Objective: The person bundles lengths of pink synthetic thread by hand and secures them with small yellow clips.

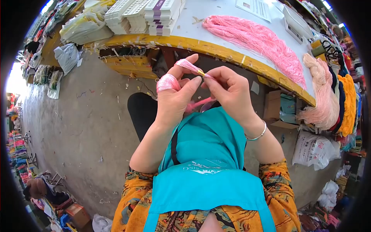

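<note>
Pink thread [168,82] is wound in a tight band round the index finger of the left hand [174,101], and a short strand of it runs up over the raised fingertip to the right hand [230,91], which pinches the strand at a small yellow band [201,73]; the two hands are close together, fingertips nearly touching, both closed on the thread, in the air above the person's teal apron [210,147] and just short of the surface's yellow front edge [201,45]. On the surface beyond that edge a long loose hank of pink thread [259,40] lies slantwise toward the right end, and stacks of white cards [145,15] sit near the far left part, with a printed sheet [255,7] at the far edge. Over the right end hang skeins: pale pink [322,96], then orange [349,100]. Under the edge stand a cardboard box [278,108] and a white sack [315,149]. To the left lies bare grey floor [77,127], wide and open, with another person [38,189] crouched at its far lower corner, well apart from the hands.
</note>
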`<move>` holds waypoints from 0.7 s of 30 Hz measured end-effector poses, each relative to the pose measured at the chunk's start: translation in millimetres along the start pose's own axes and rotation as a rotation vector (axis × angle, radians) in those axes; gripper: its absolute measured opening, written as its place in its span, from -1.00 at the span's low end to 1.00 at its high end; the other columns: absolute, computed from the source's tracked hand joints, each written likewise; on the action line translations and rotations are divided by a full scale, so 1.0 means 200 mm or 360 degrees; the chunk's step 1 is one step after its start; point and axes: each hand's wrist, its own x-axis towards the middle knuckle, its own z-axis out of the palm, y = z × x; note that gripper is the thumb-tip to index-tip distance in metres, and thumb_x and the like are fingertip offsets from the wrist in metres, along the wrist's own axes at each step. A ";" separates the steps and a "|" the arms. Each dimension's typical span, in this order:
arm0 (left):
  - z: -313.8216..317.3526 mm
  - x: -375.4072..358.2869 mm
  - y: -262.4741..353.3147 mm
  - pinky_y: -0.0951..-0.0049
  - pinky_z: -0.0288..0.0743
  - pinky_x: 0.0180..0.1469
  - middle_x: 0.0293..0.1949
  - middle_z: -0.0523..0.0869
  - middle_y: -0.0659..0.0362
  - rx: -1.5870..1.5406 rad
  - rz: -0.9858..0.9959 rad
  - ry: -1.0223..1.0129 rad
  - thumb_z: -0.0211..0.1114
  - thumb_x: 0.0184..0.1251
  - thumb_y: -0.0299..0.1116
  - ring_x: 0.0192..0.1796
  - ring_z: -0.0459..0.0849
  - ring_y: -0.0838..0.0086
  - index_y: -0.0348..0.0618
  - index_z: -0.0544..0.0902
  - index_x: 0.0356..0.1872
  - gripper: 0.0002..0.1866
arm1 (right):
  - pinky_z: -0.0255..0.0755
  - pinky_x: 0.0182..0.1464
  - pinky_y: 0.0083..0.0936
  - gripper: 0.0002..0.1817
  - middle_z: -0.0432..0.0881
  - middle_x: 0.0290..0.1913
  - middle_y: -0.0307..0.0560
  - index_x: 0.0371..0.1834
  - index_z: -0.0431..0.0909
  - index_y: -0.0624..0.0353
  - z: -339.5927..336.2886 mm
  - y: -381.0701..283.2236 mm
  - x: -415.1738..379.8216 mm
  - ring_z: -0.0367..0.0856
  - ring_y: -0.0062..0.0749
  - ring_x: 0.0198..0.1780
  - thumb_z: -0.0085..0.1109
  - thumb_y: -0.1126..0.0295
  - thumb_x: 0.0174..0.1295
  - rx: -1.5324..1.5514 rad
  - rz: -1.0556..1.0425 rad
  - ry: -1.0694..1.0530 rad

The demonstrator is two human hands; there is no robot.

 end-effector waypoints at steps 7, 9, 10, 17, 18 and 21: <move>-0.01 0.04 -0.07 0.57 0.53 -0.01 -0.09 0.65 0.17 -0.0313 -0.0135 0.0012 0.25 0.35 -0.56 -0.09 0.61 0.60 -0.33 0.38 0.32 -0.48 | 0.46 -0.35 -0.69 -0.87 0.66 -0.42 -0.20 -0.22 0.61 0.34 0.04 0.13 0.00 0.55 -0.74 -0.39 0.23 0.49 0.26 -0.0037 -0.0188 0.0084; -0.01 0.06 -0.09 0.55 0.55 0.01 -0.10 0.66 0.16 -0.0308 -0.0164 0.0031 0.25 0.34 -0.57 -0.07 0.63 0.56 -0.34 0.38 0.32 -0.48 | 0.45 -0.34 -0.70 -0.88 0.65 -0.42 -0.23 -0.22 0.61 0.34 0.03 0.17 0.01 0.54 -0.75 -0.37 0.22 0.49 0.28 0.0189 -0.0067 0.0075; -0.01 0.06 -0.10 0.54 0.55 0.01 -0.10 0.66 0.15 -0.0283 -0.0150 0.0045 0.25 0.34 -0.57 -0.06 0.63 0.56 -0.34 0.38 0.31 -0.48 | 0.45 -0.34 -0.70 -0.88 0.65 -0.42 -0.23 -0.22 0.61 0.34 0.02 0.17 0.02 0.54 -0.75 -0.37 0.22 0.49 0.28 0.0195 -0.0061 0.0076; 0.01 0.11 -0.18 0.59 0.55 -0.05 -0.10 0.65 0.14 -0.0141 -0.0068 0.0051 0.23 0.32 -0.62 -0.18 0.59 0.66 -0.38 0.33 0.34 -0.45 | 0.48 -0.28 -0.71 -0.89 0.66 -0.40 -0.23 -0.21 0.62 0.34 -0.01 0.21 0.04 0.57 -0.74 -0.32 0.19 0.51 0.30 0.0224 0.0008 0.0150; 0.02 0.11 -0.19 0.59 0.55 -0.05 -0.10 0.65 0.14 -0.0144 -0.0076 0.0048 0.23 0.32 -0.62 -0.18 0.59 0.66 -0.38 0.33 0.34 -0.45 | 0.49 -0.27 -0.71 -0.88 0.68 -0.39 -0.22 -0.20 0.63 0.34 -0.02 0.21 0.04 0.58 -0.73 -0.32 0.20 0.50 0.30 0.0243 0.0004 0.0166; 0.02 0.12 -0.20 0.68 0.52 -0.20 -0.12 0.63 0.18 0.0063 0.0064 -0.0005 0.23 0.30 -0.65 -0.31 0.52 0.76 -0.35 0.28 0.38 -0.39 | 0.51 -0.25 -0.69 -0.88 0.71 -0.35 -0.19 -0.20 0.64 0.34 -0.05 0.20 0.05 0.61 -0.72 -0.30 0.19 0.50 0.30 0.0280 0.0188 0.0056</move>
